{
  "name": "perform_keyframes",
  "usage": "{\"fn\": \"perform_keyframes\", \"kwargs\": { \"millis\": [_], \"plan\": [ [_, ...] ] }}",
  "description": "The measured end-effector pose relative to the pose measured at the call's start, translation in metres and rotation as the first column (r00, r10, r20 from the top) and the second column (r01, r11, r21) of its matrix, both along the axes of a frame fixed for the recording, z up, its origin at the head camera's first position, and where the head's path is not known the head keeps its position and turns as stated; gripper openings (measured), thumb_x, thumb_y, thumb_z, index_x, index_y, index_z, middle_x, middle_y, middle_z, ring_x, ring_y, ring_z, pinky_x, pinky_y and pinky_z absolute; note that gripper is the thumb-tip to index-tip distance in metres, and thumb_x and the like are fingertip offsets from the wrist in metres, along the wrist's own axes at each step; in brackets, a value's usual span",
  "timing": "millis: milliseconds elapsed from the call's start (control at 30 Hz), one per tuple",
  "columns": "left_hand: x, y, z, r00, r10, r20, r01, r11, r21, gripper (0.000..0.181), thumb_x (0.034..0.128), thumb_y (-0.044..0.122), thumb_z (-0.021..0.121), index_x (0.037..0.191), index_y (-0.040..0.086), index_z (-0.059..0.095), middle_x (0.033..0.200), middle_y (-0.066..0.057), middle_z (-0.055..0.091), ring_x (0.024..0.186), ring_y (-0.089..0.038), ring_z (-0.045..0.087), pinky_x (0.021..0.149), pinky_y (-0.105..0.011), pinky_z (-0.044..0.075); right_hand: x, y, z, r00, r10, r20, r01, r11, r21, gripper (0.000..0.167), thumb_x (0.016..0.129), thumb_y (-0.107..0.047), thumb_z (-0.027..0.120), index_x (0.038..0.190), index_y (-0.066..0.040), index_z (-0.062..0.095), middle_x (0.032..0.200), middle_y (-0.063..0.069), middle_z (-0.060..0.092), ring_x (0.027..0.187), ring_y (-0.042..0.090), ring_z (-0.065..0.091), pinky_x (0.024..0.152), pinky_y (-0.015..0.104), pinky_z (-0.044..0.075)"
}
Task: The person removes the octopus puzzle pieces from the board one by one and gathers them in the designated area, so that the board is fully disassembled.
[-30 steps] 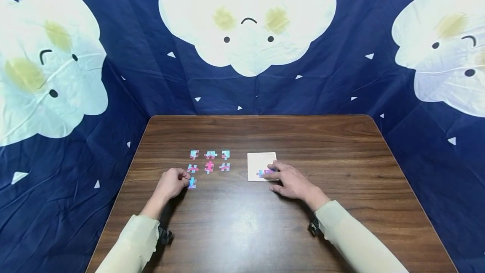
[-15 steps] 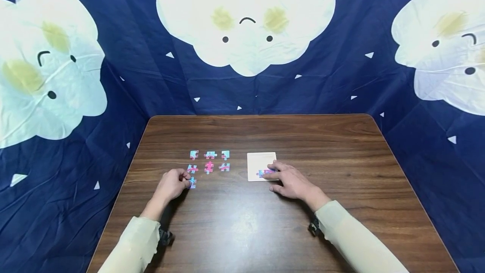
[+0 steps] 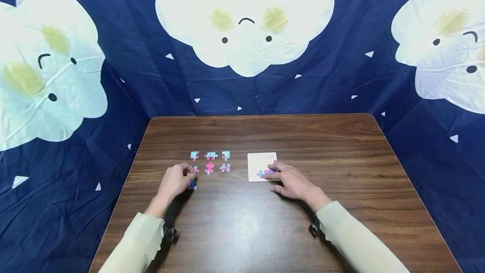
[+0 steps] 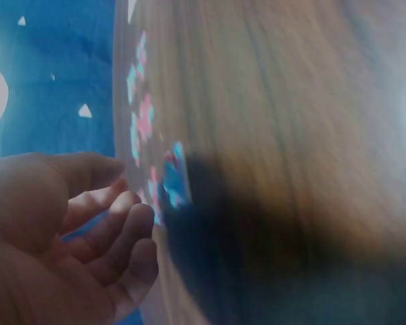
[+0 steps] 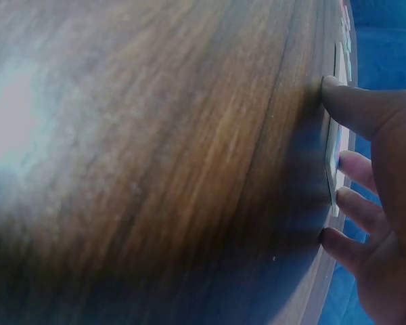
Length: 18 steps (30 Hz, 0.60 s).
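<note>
My left hand (image 3: 175,180) hovers over the left column of jigsaw pieces, fingers loosely bent. In the left wrist view, a gap shows between thumb and fingers, and I see nothing held. Beneath it lies a blue jigsaw piece (image 4: 176,177), shaded by the hand. The pink and blue piece (image 3: 195,169) above that one is partly covered by the fingertips. My right hand (image 3: 291,180) rests with spread fingers on the right side of a white square puzzle board (image 3: 255,161). Joined purple and blue pieces (image 3: 261,173) lie along the board's lower part, partly under those fingers.
More jigsaw pieces lie in rows left of the board, among them a pink one (image 3: 209,167), a blue and pink one (image 3: 225,167) and a light blue corner piece (image 3: 225,155). The brown wooden table (image 3: 242,239) meets a dark blue cloud-patterned curtain (image 3: 265,92) at the back.
My left hand has moved slightly up and right, from beside the bottom-left blue piece to over the piece above it. The right hand has stayed on the board.
</note>
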<state>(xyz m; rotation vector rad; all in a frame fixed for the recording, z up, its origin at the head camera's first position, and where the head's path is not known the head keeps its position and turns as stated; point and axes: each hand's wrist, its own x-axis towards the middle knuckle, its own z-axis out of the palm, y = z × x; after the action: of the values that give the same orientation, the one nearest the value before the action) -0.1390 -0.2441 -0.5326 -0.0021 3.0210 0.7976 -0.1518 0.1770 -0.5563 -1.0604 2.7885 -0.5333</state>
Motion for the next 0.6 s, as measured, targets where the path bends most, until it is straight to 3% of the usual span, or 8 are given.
{"fn": "perform_keyframes", "kwargs": {
  "millis": [233,400,600],
  "plan": [
    [-0.012,0.036,0.014,0.996,-0.084,-0.003,0.084,0.995,0.047,0.003,0.0878,0.018,0.07,0.085,0.017,0.071,0.059,0.008,0.062,0.059,-0.011,0.058,0.062,-0.033,0.047,0.0,-0.002,0.0,0.999,0.015,-0.029,-0.015,1.0,0.015,0.046,0.092,-0.037,0.075,0.136,-0.026,0.068,0.151,0.009,0.054,0.147,0.035,0.042,0.118,0.053,0.036],
    [-0.021,0.07,0.018,0.983,-0.184,-0.024,0.185,0.981,0.064,0.003,0.089,0.017,0.071,0.086,0.015,0.072,0.061,0.01,0.062,0.061,-0.008,0.058,0.066,-0.034,0.049,0.001,-0.002,0.0,1.0,0.009,-0.017,-0.008,1.0,0.022,0.048,0.094,-0.038,0.074,0.138,-0.021,0.066,0.153,0.01,0.053,0.147,0.035,0.041,0.118,0.054,0.035],
    [-0.031,0.11,0.02,0.965,-0.264,-0.012,0.264,0.963,0.052,0.003,0.0879,0.017,0.069,0.088,0.016,0.072,0.062,0.012,0.063,0.063,-0.005,0.058,0.068,-0.033,0.051,0.002,-0.001,0.002,1.0,0.0,-0.02,0.001,1.0,0.023,0.052,0.094,-0.039,0.074,0.139,-0.014,0.064,0.154,0.01,0.052,0.147,0.034,0.042,0.119,0.053,0.034]
  ]
}}
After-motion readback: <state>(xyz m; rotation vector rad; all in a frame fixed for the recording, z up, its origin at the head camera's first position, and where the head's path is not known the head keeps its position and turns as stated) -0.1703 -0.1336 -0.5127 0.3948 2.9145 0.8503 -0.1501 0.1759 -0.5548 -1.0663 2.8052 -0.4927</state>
